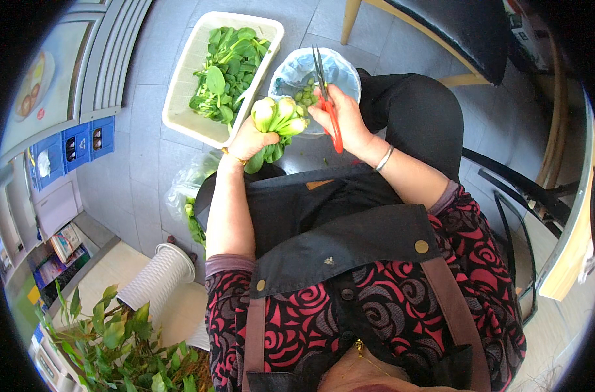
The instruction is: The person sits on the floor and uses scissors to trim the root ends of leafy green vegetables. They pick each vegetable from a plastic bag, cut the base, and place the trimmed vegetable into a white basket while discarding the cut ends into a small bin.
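My left hand grips a bunch of bok choy, its pale stem ends turned up and its leaves hanging below. In my right hand is a pair of scissors with red handles, the dark blades pointing away from me. Beneath the scissors stands a bin lined with a pale blue plastic bag, with green trimmings inside. Left of it, a white plastic basket holds loose bok choy leaves. Whether the scissor blades are fully closed is hard to tell.
A clear plastic bag with more greens lies by my left leg. A chair stands at the far right. Blue crates line the left side. A white woven planter and leafy plants are at lower left.
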`<state>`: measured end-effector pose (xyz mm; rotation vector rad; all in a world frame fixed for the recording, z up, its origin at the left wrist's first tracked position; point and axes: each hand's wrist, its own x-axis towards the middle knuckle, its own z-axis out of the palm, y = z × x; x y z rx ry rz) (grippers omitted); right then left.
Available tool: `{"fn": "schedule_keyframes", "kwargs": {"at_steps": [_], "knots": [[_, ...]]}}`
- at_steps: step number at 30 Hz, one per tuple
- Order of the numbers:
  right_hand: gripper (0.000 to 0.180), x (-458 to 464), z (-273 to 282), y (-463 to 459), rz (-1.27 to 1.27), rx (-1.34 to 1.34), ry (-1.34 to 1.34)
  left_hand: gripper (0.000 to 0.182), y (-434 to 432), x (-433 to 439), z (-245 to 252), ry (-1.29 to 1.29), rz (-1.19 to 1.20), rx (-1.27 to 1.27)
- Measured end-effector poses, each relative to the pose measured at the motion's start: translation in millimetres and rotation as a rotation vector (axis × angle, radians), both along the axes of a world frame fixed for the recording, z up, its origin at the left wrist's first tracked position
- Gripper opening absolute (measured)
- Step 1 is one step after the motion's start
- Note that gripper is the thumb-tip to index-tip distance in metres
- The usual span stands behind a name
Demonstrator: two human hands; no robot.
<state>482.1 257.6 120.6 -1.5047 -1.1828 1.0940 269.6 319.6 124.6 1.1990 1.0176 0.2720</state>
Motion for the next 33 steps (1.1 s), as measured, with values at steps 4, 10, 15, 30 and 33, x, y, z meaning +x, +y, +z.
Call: {"fn": "schedule_keyframes", "kwargs": {"at_steps": [4, 10, 15, 30, 33], "knots": [[0.032, -4, -5, 13, 0.104, -0.027, 0.255, 0.057, -3, 4, 4, -0.08, -0.013, -0.019], [0.028, -5, -8, 13, 0.207, 0.07, 0.314, 0.057, -3, 3, 4, -0.06, -0.031, -0.022], [0.02, -6, -5, 10, 0.014, -0.124, 0.491, 0.052, -4, 4, -2, -0.095, -0.048, -0.021], [0.037, 9, 15, -13, 0.413, -0.232, -0.404, 0.037, 6, 5, 3, 0.326, -0.02, 0.27], [0.036, 7, 17, -13, 0.455, -0.265, -0.387, 0.037, 5, 5, 1, 0.346, -0.035, 0.299]]}}
